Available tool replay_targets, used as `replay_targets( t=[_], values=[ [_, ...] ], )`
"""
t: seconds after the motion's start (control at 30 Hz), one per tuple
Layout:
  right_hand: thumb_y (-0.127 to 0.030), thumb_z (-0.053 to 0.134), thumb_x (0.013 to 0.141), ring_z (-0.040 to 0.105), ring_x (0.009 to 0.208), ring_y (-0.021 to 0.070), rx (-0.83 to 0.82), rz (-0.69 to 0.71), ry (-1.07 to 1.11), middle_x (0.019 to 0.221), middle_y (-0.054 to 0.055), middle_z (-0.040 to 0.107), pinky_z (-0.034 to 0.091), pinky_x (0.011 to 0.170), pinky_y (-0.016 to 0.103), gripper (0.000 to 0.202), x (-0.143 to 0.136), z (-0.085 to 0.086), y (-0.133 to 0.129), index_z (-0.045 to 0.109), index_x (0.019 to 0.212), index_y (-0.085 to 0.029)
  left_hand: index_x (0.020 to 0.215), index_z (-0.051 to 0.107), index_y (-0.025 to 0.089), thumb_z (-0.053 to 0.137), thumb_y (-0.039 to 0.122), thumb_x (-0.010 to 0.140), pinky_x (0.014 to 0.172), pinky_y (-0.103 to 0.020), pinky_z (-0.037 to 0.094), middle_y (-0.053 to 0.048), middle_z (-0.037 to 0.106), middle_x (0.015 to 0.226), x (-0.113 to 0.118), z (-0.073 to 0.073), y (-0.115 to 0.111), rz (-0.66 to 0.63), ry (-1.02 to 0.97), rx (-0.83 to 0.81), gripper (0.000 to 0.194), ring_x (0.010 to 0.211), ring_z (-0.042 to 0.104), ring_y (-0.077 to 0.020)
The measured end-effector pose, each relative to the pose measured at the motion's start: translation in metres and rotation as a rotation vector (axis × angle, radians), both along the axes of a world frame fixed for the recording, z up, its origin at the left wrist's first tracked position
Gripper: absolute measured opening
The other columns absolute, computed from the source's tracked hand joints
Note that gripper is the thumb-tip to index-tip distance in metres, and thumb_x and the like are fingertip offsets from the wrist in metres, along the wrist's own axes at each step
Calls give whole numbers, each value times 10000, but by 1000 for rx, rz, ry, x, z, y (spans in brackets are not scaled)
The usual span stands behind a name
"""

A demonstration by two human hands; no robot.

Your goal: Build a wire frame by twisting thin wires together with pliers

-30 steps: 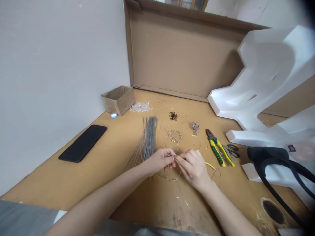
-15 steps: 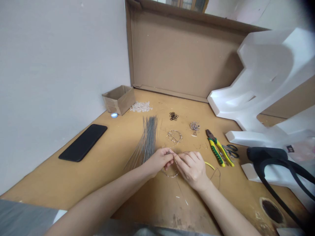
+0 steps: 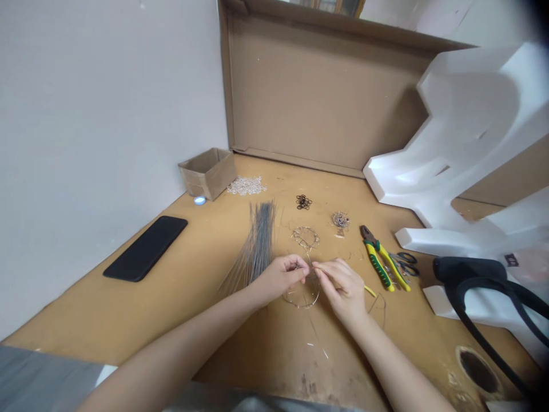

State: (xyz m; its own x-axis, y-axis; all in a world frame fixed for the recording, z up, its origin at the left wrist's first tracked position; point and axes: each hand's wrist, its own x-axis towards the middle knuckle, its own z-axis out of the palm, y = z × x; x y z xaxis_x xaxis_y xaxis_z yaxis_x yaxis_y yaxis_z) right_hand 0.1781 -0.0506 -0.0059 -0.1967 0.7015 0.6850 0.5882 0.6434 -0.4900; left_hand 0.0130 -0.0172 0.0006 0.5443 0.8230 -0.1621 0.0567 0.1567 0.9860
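My left hand (image 3: 283,276) is closed in a pinch over a thin wire ring (image 3: 301,306) on the table; what its fingertips hold is too fine to make out. Just to its right, my right hand (image 3: 343,285) pinches with thumb and forefinger, a small gap between the two hands. Something thin, perhaps wire, shows at its fingertips but is unclear. A second wire ring (image 3: 305,237) lies beyond my hands. Left of it is a bundle of straight grey wires (image 3: 261,237). Loose wire pieces (image 3: 319,340) lie nearer the table's front edge.
Pliers (image 3: 380,260) and scissors (image 3: 405,263) lie at the right, before white foam (image 3: 467,114). Further back are black rings (image 3: 303,202), a small wire cluster (image 3: 341,219), clear beads (image 3: 246,185) and a cardboard box (image 3: 209,174). A phone (image 3: 146,249) lies left.
My hands, which met at the fingertips, have moved slightly apart. My right hand has shifted right, and more of the near wire ring shows between and below them.
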Motion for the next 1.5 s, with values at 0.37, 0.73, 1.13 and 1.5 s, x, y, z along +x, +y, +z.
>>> replay_targets(
  t=[0.37,0.73,1.13,1.5],
  values=[
    [-89,539,778,624,735,158,-46,-2,26,820,53,682,505,654,284,191,0,2,-3,645,889,-203,723,496,158,423,271,756,437,-185,254,43,465,599,0,-1,-3,-32,-69,63,138,440,324,-52],
    [-91,538,784,622,755,161,-19,-11,-60,845,59,682,502,673,287,193,1,3,-4,638,911,-197,713,467,159,413,255,791,533,-195,303,36,451,606,-1,0,-3,-43,2,194,135,542,381,-79],
    [-134,477,836,560,759,160,-74,68,-326,877,66,656,465,672,294,186,5,14,-4,619,946,-184,687,456,160,406,268,810,541,-203,287,40,435,591,-2,0,-3,-38,212,398,172,553,380,-89],
    [-185,523,809,578,612,126,-239,7,-6,688,26,636,465,582,238,120,1,9,-1,641,792,-194,737,515,141,483,414,768,446,-174,270,38,481,608,-1,-6,-1,-111,25,63,276,455,336,-48]
  ],
)
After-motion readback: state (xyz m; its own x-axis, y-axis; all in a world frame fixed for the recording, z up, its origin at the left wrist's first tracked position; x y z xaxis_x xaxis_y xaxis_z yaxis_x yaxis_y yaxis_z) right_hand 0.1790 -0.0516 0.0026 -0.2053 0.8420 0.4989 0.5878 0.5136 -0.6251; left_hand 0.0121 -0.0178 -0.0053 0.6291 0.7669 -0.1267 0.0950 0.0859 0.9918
